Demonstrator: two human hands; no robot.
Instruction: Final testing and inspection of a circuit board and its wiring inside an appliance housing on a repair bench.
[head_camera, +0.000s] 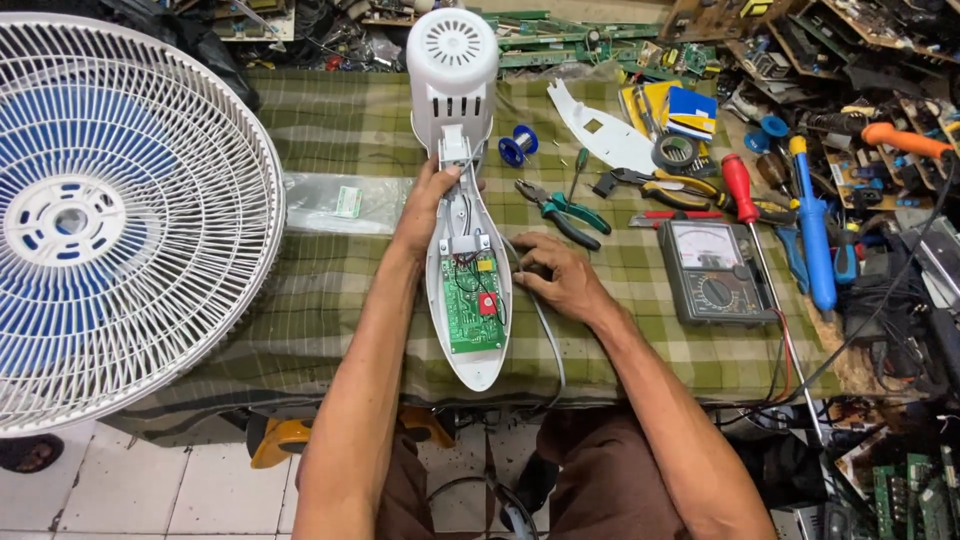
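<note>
At centre frame, the opened white plastic fan housing (468, 290) lies lengthwise on the green checked tablecloth (330, 270), exposing a green circuit board (472, 315). The left hand (428, 205) grasps the housing's narrow neck below the white motor cover (452, 60). The right hand (555, 275) rests loosely curled, grasping nothing, against the housing's right edge, beside green-handled pliers (560, 213) and a grey analogue multimeter (712, 270).

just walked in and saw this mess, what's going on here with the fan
A person has a white plastic fan body lying opened on a green checked cloth, its green circuit board exposed. The left hand grips the body's neck below the round motor housing; the right hand rests on the cloth beside the board. The fan's white grille with blue blades lies at the left, and green-handled pliers and a grey analogue multimeter at the right.
</note>
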